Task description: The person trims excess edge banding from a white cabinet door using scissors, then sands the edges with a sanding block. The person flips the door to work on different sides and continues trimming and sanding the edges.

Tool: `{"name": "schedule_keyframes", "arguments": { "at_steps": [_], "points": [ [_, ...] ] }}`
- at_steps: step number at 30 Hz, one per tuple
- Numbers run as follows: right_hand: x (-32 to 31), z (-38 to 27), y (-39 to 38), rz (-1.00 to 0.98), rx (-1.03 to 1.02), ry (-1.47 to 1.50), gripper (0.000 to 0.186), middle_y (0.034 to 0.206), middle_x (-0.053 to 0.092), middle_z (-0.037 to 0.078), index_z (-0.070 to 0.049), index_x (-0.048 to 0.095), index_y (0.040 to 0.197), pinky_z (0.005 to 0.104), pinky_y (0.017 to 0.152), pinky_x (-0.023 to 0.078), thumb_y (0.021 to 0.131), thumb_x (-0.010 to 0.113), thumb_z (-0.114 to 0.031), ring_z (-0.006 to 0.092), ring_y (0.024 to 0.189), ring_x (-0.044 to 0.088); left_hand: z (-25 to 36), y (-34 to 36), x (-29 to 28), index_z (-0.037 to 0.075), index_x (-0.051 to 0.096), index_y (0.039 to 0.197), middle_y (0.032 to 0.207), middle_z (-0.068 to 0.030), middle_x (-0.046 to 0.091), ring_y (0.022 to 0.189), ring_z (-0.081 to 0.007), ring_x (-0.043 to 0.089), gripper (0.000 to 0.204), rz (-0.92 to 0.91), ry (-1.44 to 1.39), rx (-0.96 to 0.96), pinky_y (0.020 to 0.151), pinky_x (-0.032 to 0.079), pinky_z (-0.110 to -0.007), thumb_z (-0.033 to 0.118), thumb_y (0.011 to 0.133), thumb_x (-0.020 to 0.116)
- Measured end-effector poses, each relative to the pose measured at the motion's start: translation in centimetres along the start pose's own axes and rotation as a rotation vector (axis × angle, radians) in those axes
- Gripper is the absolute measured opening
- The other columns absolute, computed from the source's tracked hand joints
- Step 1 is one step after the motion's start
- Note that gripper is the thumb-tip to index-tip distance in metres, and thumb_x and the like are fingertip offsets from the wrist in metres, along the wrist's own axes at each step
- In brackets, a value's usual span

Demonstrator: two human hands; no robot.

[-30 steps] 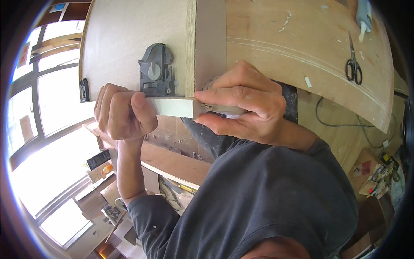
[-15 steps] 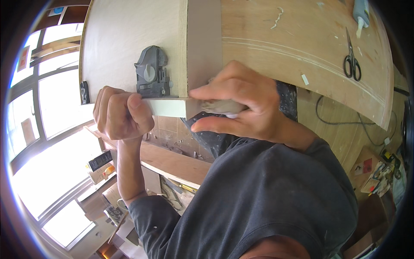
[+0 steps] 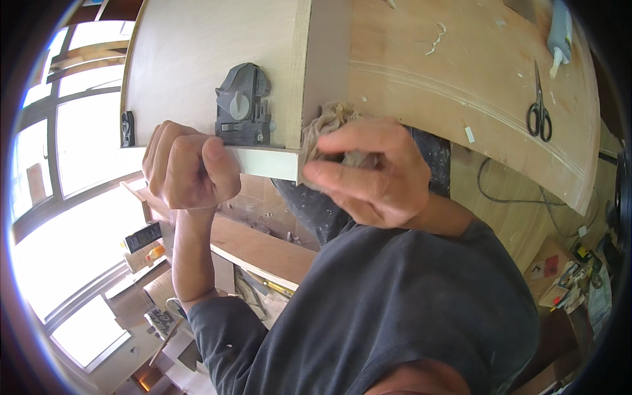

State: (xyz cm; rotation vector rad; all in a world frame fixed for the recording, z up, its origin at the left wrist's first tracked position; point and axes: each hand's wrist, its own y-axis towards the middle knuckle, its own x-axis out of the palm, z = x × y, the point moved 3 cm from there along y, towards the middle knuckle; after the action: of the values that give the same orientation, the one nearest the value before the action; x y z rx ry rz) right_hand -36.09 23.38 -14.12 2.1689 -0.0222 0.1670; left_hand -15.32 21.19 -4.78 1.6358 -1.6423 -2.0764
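Observation:
A wooden box like a drawer (image 3: 187, 66), with a pale inside panel, lies in front of me. My left hand (image 3: 191, 168) is closed around its near white-faced edge (image 3: 268, 163). Beside the left hand, a grey plastic fitting with a round knob (image 3: 243, 108) sits inside the box's near corner. My right hand (image 3: 375, 171) holds a crumpled beige rag (image 3: 329, 122) against the outer right side of the box (image 3: 322, 59). The fingers are bent over the cloth and slightly blurred, and part of the rag is hidden beneath them.
A plywood worktop (image 3: 421, 85) extends to the right. On it lie black scissors (image 3: 538, 112), a tube with a nozzle (image 3: 559, 39), a curled shaving (image 3: 436, 39) and a small white scrap (image 3: 469, 134). A smaller black fitting (image 3: 128, 128) sits at the box's left corner. A cable (image 3: 494, 194) crosses the floor.
My right hand has shifted on the rag, its fingers closer together, and more cloth now shows bunched against the box's side. My left hand keeps its grip. The whole view has shifted slightly.

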Motion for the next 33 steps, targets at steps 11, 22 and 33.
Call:
{"name": "schedule_keyframes", "arguments": {
  "at_steps": [11, 22, 33],
  "points": [
    [-0.2, 0.9, 0.3, -0.104, -0.088, 0.066, 0.022, 0.100, 0.073, 0.008, -0.006, 0.079, 0.099, 0.0336, 0.078, 0.058, 0.078, 0.080, -0.001, 0.0242, 0.091, 0.070, -0.2, 0.2, 0.4, 0.008, 0.041, 0.056, 0.049, -0.0002, 0.031, 0.040, -0.0140, 0.030, 0.041, 0.008, -0.017, 0.039, 0.041, 0.022, -0.029, 0.011, 0.092, 0.060],
    [-0.5, 1.9, -1.4, -0.085, -0.066, 0.098, 0.014, 0.097, 0.071, 0.011, -0.002, 0.077, 0.096, 0.0336, 0.075, 0.056, 0.083, 0.079, 0.001, 0.0256, 0.087, 0.067, 0.3, 0.6, 0.4, 0.010, 0.037, 0.054, 0.049, 0.0003, 0.031, 0.040, -0.0124, 0.030, 0.044, -0.018, 0.000, 0.033, 0.040, 0.022, -0.029, 0.009, 0.092, 0.058],
    [-0.8, 2.4, -4.2, -0.038, 0.004, 0.066, 0.021, 0.097, 0.073, 0.009, -0.005, 0.080, 0.098, 0.0318, 0.077, 0.057, 0.079, 0.081, 0.003, 0.0248, 0.088, 0.069, 0.8, 0.6, 0.6, 0.008, 0.036, 0.055, 0.050, -0.0028, 0.033, 0.042, -0.0144, 0.032, 0.044, -0.024, 0.026, 0.007, 0.042, 0.022, -0.030, 0.010, 0.094, 0.056]
  ]
}}
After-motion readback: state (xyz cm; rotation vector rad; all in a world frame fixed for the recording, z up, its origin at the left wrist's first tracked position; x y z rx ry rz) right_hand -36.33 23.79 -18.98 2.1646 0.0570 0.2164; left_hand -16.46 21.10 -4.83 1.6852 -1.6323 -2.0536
